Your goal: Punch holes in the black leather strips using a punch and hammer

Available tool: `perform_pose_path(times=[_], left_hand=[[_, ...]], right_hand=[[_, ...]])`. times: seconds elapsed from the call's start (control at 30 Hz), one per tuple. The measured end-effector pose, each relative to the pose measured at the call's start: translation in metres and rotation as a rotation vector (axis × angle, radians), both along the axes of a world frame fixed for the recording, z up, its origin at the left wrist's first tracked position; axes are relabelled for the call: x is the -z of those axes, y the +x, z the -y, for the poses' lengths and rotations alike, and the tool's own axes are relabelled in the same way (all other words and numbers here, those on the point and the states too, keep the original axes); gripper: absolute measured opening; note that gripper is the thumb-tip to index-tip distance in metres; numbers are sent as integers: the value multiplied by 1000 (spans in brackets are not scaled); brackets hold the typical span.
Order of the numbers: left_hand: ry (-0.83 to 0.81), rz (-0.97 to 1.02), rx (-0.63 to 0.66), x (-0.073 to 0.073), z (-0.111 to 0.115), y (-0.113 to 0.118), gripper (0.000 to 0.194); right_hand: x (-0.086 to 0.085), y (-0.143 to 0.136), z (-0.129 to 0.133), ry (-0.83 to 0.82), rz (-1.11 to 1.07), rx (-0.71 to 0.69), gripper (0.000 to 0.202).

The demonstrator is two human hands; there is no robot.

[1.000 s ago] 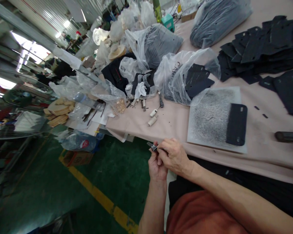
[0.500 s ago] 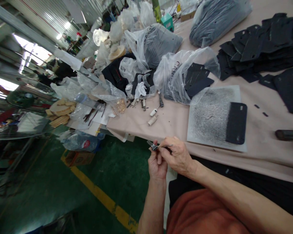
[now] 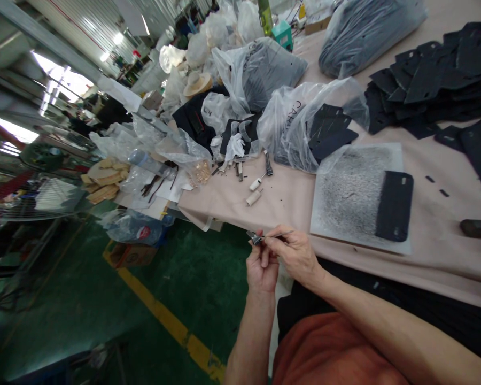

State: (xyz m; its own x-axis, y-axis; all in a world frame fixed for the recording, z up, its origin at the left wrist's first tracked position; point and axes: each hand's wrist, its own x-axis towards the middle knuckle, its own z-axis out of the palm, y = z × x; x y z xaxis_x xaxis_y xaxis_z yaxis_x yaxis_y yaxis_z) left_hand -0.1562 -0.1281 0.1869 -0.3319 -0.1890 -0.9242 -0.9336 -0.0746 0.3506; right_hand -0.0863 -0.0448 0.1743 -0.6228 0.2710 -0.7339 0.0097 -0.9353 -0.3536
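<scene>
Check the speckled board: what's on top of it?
A dark flat piece lies along the right side of the speckled board, and a clear bag overlaps its far left corner. The surface under the piece is covered, so I cannot see it.

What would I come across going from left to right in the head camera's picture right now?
Fan, stacked tan pieces, small yellowish bits, left hand, right hand, flat black piece, two small dark strips, dark cylinder.

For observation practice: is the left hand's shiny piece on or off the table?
Off: the left hand holds the shiny piece beyond the table edge.
</scene>
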Motion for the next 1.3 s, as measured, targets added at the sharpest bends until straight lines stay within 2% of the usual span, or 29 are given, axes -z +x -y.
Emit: perform_pose_path(times=[0.1,0.2,0.4,0.53,0.6,0.7,0.83,0.93,1.0,1.13,1.3], left_hand=[[2,-9,-19,0,-2,1,40],[32,-22,-56,1,-2,1,40],[-46,-36,5,-1,1,0,37],[-52,-55,15,-2,0,-1,31],[-63,-65,25,-2,-1,-1,28],[-48,-78,56,-2,1,0,20],[-23,-116,110,-2,7,1,15],[-55,-143,135,-2,6,1,17],[-78,-146,139,-3,4,1,21],[-91,-143,136,-4,1,1,25],[-82,-151,183,-4,5,2,20]], right_hand=[[1,-3,-1,-262,-42,123,23],[4,-1,-4,-334,-122,166,26],[10,13,-9,-28,-20,-78,13],[10,15,-5,54,30,-250,29],[9,14,0,124,57,-334,24],[6,16,3,312,103,-477,18],[1,24,-1,615,178,-693,21],[-2,29,-5,823,190,-750,19],[-3,30,-8,898,209,-772,19],[-3,28,-13,940,225,-802,19],[0,27,-19,942,203,-857,17]])
